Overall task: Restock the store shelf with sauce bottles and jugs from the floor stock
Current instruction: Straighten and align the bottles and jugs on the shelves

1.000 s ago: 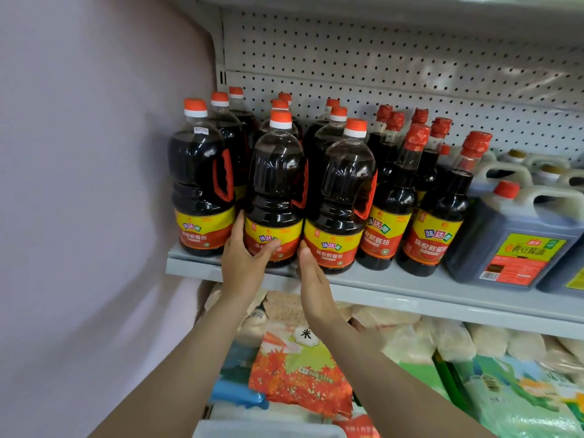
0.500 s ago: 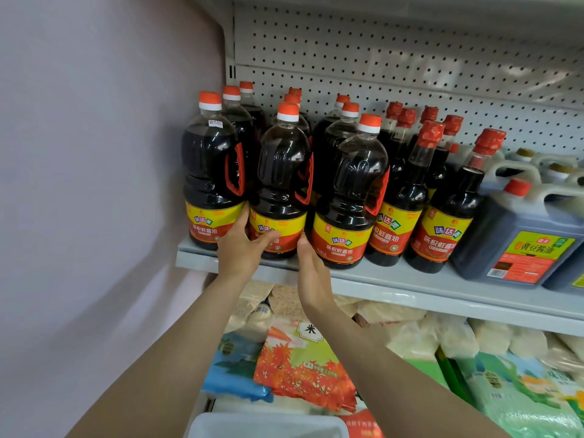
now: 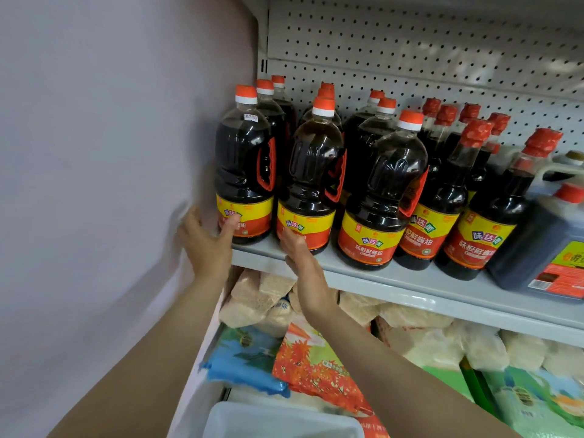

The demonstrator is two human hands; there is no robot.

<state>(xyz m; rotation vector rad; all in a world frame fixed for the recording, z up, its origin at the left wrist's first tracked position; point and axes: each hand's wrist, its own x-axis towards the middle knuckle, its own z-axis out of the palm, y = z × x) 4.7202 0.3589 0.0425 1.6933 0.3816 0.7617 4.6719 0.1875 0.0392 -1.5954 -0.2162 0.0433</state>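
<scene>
**Both hands at the front-left bottles on the shelf; neither grip closed on anything.**

The left hand (image 3: pixel 207 245) has a wide grip: fingers spread and straight, thumb tip touching the label of the leftmost bottle (image 3: pixel 245 172), other fingers toward the wall (image 3: pixel 94 184). The right hand (image 3: pixel 300 260) is also relaxed, fingers straight and laid against the lower label of the second bottle (image 3: pixel 311 188). Both bottles stand upright, long axis vertical, at the front edge of the shelf (image 3: pixel 395 284), directly ahead of and above the hands. The left hand is nearer the leftmost bottle, the right nearer the second. Judgement: the step in hand is aligning the front row. Further right stand a third bottle (image 3: pixel 382 200), slimmer bottles (image 3: pixel 442 200) and a jug (image 3: pixel 550 248). Bagged goods (image 3: pixel 316 368) lie below.
</scene>
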